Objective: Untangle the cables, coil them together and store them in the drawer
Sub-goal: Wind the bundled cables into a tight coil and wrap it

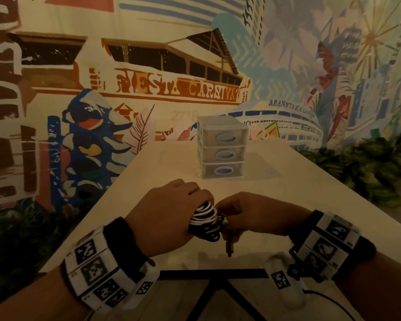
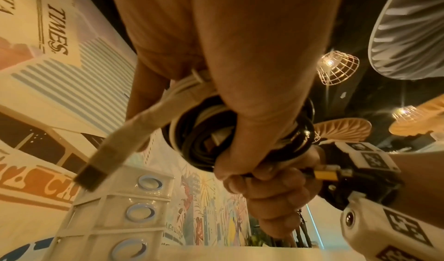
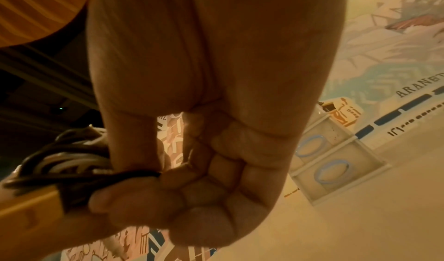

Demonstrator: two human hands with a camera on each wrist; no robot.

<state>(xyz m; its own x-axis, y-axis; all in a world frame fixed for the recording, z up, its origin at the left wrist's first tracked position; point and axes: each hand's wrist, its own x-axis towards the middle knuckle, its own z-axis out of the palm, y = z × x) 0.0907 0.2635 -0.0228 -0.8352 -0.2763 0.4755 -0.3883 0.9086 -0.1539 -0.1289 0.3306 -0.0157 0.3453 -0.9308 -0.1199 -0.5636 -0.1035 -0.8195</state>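
A coil of black and white cables [image 1: 205,222] hangs above the near part of the table, held between both hands. My left hand [image 1: 169,212] grips the coil [image 2: 204,132] with its fingers curled round the loops; a white plug end [image 2: 113,147] sticks out past the fingers. My right hand [image 1: 248,214] pinches a black cable end [image 3: 134,175] against the coil, and a dark plug [image 1: 229,245] dangles below it. The small clear drawer unit [image 1: 222,150], three drawers with blue oval handles, stands farther back on the table with all drawers shut.
The pale table [image 1: 287,200] runs back to a painted mural wall. Green plants [image 1: 368,167] line the table's right side and more stand at its left. A black table frame [image 1: 213,272] shows under the near edge.
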